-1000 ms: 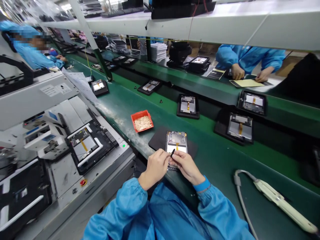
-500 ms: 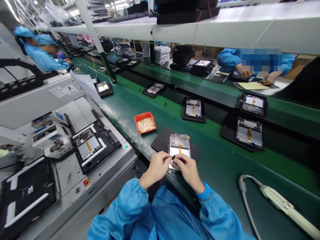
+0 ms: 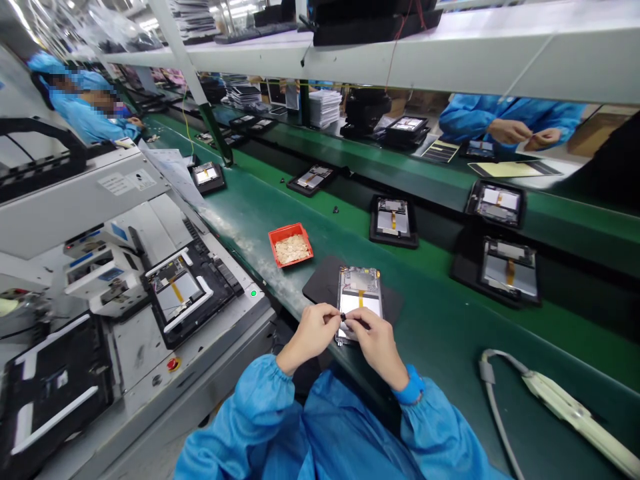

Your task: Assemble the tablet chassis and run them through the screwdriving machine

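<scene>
Both hands meet over the lower part of an opened tablet [image 3: 360, 280], whose board, pale battery area and orange ribbon cable show. A small black part [image 3: 343, 317] sits between the fingertips; its exact kind is too small to make out. My right hand [image 3: 373, 337] pinches it with thumb and forefinger. My left hand [image 3: 316, 328] is closed in a pinch right against its other side. Under the tablet lies a dark mat [image 3: 320, 280] on the green bench. The tablet's lower left corner is partly covered by my hands.
A red tray [image 3: 291, 245] of small pale pieces stands beyond my left hand. Several opened tablets [image 3: 393, 220] lie on the belt. At left is a machine with a tablet [image 3: 177, 293] in its fixture; at right, a cream handheld tool [image 3: 575, 413] with a cable. A co-worker's hands [image 3: 525, 133] are across.
The small black part has shifted slightly left and down, closer to my left fingertips. Tablets at right on the belt have moved. The co-worker's hands across have risen and come together.
</scene>
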Demonstrator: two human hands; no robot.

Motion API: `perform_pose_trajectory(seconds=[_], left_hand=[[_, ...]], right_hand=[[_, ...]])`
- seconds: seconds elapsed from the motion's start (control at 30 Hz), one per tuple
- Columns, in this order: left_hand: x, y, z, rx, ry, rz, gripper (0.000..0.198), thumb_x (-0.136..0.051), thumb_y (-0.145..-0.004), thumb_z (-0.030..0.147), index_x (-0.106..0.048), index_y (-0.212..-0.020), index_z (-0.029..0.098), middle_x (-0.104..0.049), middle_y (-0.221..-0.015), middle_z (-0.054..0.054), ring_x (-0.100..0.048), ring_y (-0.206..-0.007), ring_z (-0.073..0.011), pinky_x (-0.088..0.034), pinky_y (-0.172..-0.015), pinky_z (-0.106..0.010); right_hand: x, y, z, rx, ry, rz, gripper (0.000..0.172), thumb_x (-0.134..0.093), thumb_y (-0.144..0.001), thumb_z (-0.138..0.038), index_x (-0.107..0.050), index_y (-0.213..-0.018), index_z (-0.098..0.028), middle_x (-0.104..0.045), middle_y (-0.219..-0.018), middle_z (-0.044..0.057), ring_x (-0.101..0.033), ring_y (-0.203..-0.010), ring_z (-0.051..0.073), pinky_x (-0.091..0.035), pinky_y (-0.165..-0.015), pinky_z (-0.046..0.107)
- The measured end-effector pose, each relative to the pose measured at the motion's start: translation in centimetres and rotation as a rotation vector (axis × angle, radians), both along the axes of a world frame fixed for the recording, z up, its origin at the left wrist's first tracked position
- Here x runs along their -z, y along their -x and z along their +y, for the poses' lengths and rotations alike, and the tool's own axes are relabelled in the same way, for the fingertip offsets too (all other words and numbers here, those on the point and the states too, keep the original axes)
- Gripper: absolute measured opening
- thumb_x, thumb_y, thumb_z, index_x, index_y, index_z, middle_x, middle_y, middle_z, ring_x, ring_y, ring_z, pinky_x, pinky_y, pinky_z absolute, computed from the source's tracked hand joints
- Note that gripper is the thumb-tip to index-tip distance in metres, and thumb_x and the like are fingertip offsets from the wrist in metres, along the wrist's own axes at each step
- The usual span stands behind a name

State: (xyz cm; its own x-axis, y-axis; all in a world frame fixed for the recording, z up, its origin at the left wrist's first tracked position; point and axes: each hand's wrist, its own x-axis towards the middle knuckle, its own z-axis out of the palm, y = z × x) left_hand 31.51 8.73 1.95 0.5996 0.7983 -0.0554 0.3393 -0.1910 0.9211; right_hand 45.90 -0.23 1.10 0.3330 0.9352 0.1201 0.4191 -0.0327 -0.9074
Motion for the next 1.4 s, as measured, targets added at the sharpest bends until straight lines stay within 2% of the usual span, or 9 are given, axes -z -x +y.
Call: perform_pose_trajectory(seconds=[0.2, 0.3, 0.47, 0.57, 0.67, 0.8, 0.97, 1.13, 1.4], left_hand=[[0.2, -0.2, -0.1, 0.002, 0.015, -0.002, 0.019, -0.054, -0.081, 0.019, -0.073, -0.079, 0.014, -0.066, -0.067, 0.000, -0.055, -0.061, -0.0129, -0.041, -0.061, -0.024], [0.3, -0.4, -0.1, -0.035, -0.007, 0.019, 0.016, -0.054, -0.077, 0.016, -0.070, -0.073, 0.015, -0.063, -0.064, 0.001, -0.054, -0.059, -0.0119, -0.040, -0.059, -0.022], [-0.1, 0.6, 4.4, -0.271, -0.226, 0.136, 0.016, -0.056, -0.082, 0.023, -0.067, -0.073, 0.017, -0.064, -0.066, 0.000, -0.056, -0.061, -0.0131, -0.040, -0.060, -0.023], [-0.7, 1.3, 9.8, -0.417, -0.436, 0.433, 0.021, -0.050, -0.089, 0.025, -0.068, -0.082, 0.017, -0.070, -0.077, -0.005, -0.064, -0.074, -0.0178, -0.043, -0.070, -0.026], [-0.9, 1.2, 14.2, -0.405, -0.496, 0.711, 0.027, -0.047, -0.093, 0.030, -0.069, -0.092, 0.015, -0.072, -0.088, -0.014, -0.068, -0.086, -0.0266, -0.046, -0.076, -0.033], [-0.2, 0.7, 16.4, -0.333, -0.476, 0.753, 0.027, -0.047, -0.091, 0.026, -0.069, -0.101, 0.014, -0.073, -0.096, -0.019, -0.068, -0.092, -0.0324, -0.047, -0.079, -0.038], [1.3, 2.1, 14.5, -0.362, -0.528, 0.539, 0.026, -0.044, -0.084, 0.012, -0.068, -0.092, 0.022, -0.073, -0.097, -0.006, -0.066, -0.093, -0.0236, -0.045, -0.080, -0.032], [2.4, 3.9, 9.9, -0.432, -0.593, 0.249, 0.023, -0.045, -0.079, 0.009, -0.065, -0.084, 0.020, -0.067, -0.084, -0.003, -0.062, -0.078, -0.0194, -0.046, -0.074, -0.030], [3.6, 3.3, -1.0, 0.007, -0.641, -0.009, 0.027, -0.044, -0.089, 0.008, -0.067, -0.097, 0.019, -0.067, -0.095, -0.008, -0.059, -0.091, -0.0212, -0.046, -0.083, -0.036]], right_hand=[[0.2, 0.0, 0.1, 0.012, 0.036, 0.056, 0.014, -0.058, -0.088, -0.028, -0.069, -0.082, -0.019, -0.068, -0.085, 0.003, -0.061, -0.079, 0.018, -0.045, -0.074, 0.029], [0.4, 0.0, 0.5, 0.037, 0.118, 0.314, 0.015, -0.066, -0.082, -0.033, -0.066, -0.080, -0.018, -0.066, -0.073, 0.002, -0.060, -0.068, 0.017, -0.048, -0.068, 0.029], [0.9, -1.7, 0.6, 0.048, 0.188, 0.695, 0.032, -0.076, -0.075, -0.044, -0.060, -0.082, -0.017, -0.067, -0.070, 0.003, -0.063, -0.065, 0.015, -0.052, -0.068, 0.029], [1.0, -3.5, -0.2, 0.059, 0.178, 0.552, 0.035, -0.072, -0.079, -0.048, -0.059, -0.087, -0.017, -0.070, -0.076, 0.006, -0.065, -0.067, 0.017, -0.053, -0.066, 0.029], [0.9, -4.8, -1.9, 0.065, 0.130, 0.166, 0.027, -0.065, -0.086, -0.045, -0.062, -0.091, -0.018, -0.069, -0.082, 0.006, -0.064, -0.068, 0.017, -0.052, -0.061, 0.029], [1.2, -4.9, -4.6, -0.034, -0.059, -0.299, 0.012, -0.057, -0.095, -0.029, -0.066, -0.093, -0.021, -0.067, -0.094, 0.007, -0.063, -0.085, 0.019, -0.052, -0.079, 0.034], [3.4, -3.8, -6.8, -0.118, -0.150, -0.501, 0.017, -0.052, -0.097, -0.018, -0.067, -0.103, -0.022, -0.066, -0.094, 0.008, -0.060, -0.088, 0.019, -0.050, -0.078, 0.034], [4.9, -3.4, -6.8, -0.137, -0.151, -0.647, 0.020, -0.052, -0.097, -0.015, -0.069, -0.105, -0.020, -0.065, -0.091, 0.008, -0.057, -0.084, 0.019, -0.048, -0.074, 0.032], [5.3, -3.2, -6.5, -0.184, -0.189, -0.738, 0.026, -0.046, -0.097, -0.011, -0.071, -0.103, -0.017, -0.064, -0.090, 0.009, -0.054, -0.083, 0.018, -0.044, -0.074, 0.030]])
